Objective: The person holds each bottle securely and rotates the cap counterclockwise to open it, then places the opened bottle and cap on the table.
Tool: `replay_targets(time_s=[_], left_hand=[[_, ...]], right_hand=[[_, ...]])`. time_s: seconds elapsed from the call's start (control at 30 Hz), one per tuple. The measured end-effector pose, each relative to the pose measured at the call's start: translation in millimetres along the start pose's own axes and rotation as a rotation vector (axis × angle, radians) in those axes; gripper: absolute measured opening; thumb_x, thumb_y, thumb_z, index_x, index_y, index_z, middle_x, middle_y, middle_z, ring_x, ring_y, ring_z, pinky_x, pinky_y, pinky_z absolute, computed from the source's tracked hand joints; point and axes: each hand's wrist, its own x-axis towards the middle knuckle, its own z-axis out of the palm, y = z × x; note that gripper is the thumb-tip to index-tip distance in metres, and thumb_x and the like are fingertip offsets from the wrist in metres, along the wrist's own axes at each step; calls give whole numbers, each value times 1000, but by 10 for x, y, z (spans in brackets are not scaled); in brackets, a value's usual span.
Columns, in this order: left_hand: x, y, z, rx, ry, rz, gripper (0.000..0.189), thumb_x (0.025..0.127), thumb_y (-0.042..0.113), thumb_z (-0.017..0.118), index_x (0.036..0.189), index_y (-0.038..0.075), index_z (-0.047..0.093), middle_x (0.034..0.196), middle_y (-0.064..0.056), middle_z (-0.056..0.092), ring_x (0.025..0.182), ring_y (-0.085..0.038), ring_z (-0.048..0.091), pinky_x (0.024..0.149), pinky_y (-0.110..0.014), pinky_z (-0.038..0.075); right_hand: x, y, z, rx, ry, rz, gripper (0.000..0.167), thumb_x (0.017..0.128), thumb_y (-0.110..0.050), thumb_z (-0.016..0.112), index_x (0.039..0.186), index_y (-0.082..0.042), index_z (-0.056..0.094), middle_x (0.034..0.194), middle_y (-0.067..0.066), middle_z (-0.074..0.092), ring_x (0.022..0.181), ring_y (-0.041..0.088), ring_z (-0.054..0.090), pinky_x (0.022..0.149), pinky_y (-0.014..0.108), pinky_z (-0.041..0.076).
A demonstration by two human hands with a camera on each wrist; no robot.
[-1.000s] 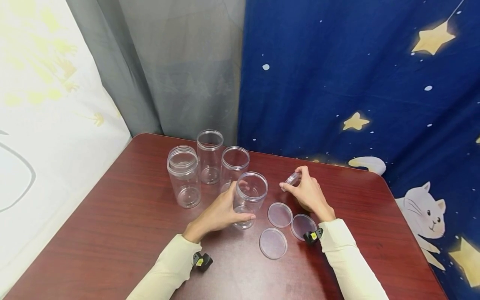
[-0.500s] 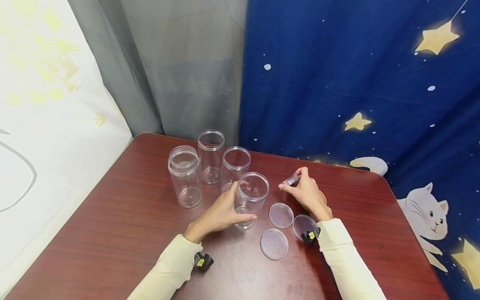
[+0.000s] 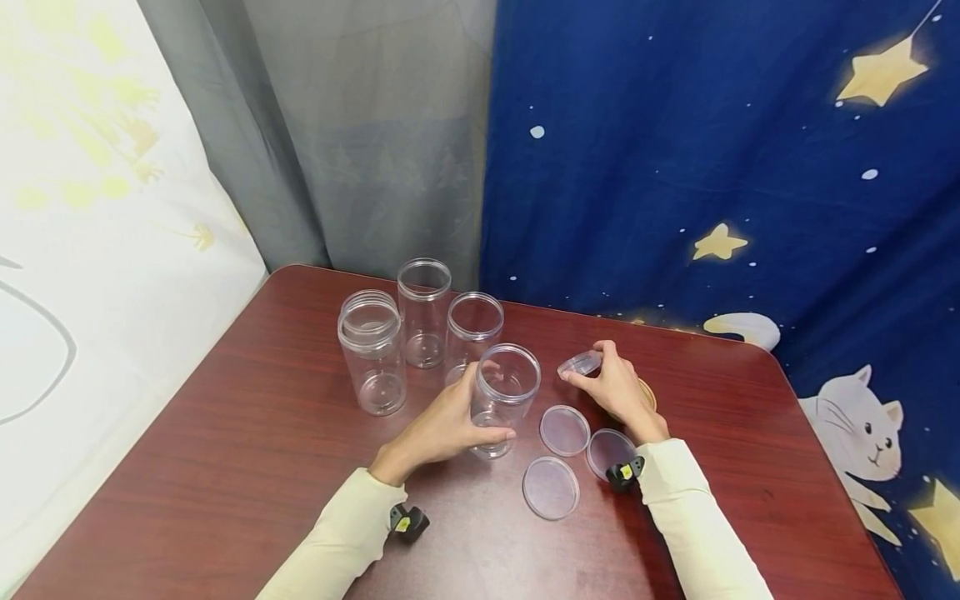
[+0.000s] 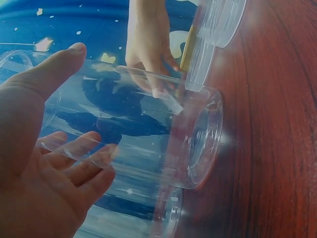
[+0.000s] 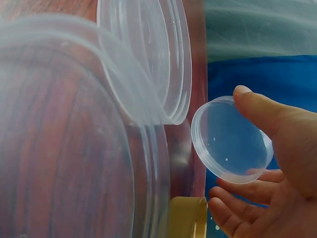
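Observation:
My left hand (image 3: 438, 425) grips a clear plastic jar (image 3: 506, 404), thumb on the near side and fingers round the far side. The jar stands upright and uncapped, and its base meets the table in the left wrist view. Off to the right, my right hand (image 3: 618, 387) pinches a clear round lid (image 5: 233, 141) by its edge between thumb and fingers. That lid is tilted and raised over the table. Three similar clear lids lie close by: one lid (image 3: 565, 431) nearest the jar, another lid (image 3: 609, 454) partly behind the wrist camera, and a front lid (image 3: 551, 488).
Behind the left hand stand three more clear jars: a left jar (image 3: 381, 375) with a doubled rim, a back jar (image 3: 424, 321) and a middle jar (image 3: 472, 333). A gold-coloured round piece (image 5: 187, 218) sits partly hidden behind my right hand. Curtains (image 3: 375, 150) hang beyond the table (image 3: 225, 467).
The lid in my right hand has turned from steeply tilted to flatter. More of the gold-coloured piece shows beside that hand. My left hand keeps its grip on the jar.

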Motion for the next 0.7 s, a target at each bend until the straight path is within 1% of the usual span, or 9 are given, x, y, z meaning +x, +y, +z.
replay_targets(time_s=[0.07,0.13,0.27,0.37,0.4,0.5,0.7], left_hand=[[-1,-2,0,-1,2,0,87,70,32,90,138,10,41,127,-13,59,116,-21,57,101,-44,46],[-1,-5,1,-3,3,-1,87,69,32,90,138,10,41,127,-12,59,116,-21,57,100,-44,46],[1,-6,1,0,6,-4,87,69,32,90,138,11,41,127,-11,59,116,-21,57,100,-44,47],[2,-3,0,5,7,-5,86,69,33,90,138,13,41,126,-9,59,116,-20,57,100,-43,47],[2,-1,0,6,6,-4,86,69,33,90,138,12,41,126,-9,59,116,-20,57,100,-43,47],[-1,6,1,5,4,-4,86,70,32,90,138,12,41,127,-9,59,116,-20,57,100,-43,47],[-6,19,0,-6,4,-16,85,70,30,90,138,13,41,127,-11,59,116,-20,57,100,-44,46]], right_hand=[[-2,1,-14,-28,-24,4,83,81,-45,78,139,2,43,122,28,62,112,42,58,94,53,46],[-3,8,-21,-58,-47,-3,83,82,-46,76,141,4,45,124,27,61,117,43,55,97,54,45],[-1,32,-9,-80,-83,-23,82,83,-45,76,141,6,46,118,24,66,118,42,53,96,54,45],[2,46,8,-82,-101,-32,82,83,-42,77,140,7,46,120,23,66,119,42,52,96,54,44],[3,48,14,-85,-102,-32,81,83,-42,77,140,7,46,124,24,64,120,43,51,97,54,44],[6,53,24,-97,-108,-30,80,82,-40,78,139,6,47,128,25,61,122,44,50,97,55,44],[15,52,45,-135,-125,-63,75,81,-36,80,134,8,49,122,27,63,119,45,50,92,53,47]])
